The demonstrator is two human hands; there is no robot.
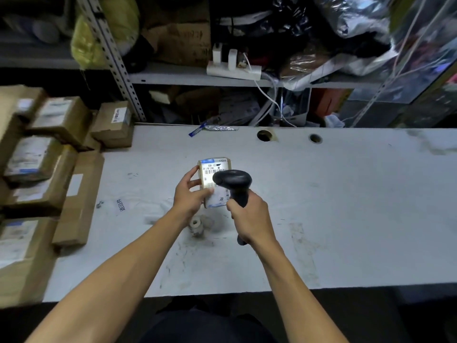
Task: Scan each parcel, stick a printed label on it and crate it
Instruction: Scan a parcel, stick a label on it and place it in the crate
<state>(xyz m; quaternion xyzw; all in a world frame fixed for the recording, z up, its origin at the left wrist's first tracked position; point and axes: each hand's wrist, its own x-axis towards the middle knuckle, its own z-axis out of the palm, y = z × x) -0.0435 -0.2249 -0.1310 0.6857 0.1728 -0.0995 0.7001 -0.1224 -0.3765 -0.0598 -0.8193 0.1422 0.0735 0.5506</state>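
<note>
Boxes [37,154] of brown cardboard, most with white labels, sit stacked at the left end of the counter [346,206], spilling over its left edge. Farther right, near the middle of the counter, the left hand [190,194] holds a small parcel [214,169] above the surface, thumb curled on its left edge and fingers across the lower part of its label. The label faces up, printed with barcodes and text too small to read. Just below the hand, a small tape roll [196,225] stands on the counter. To the right of the parcel, the right hand [249,216] grips the handle of a black scanner [232,180], fingers wrapped fully around it. The scanner's head hangs over the right side of the label; whether they touch cannot be told. Two round holes [264,135] pierce the counter near its far edge, right of centre. Behind the far edge, cluttered shelves carry a white power strip [233,70].
</note>
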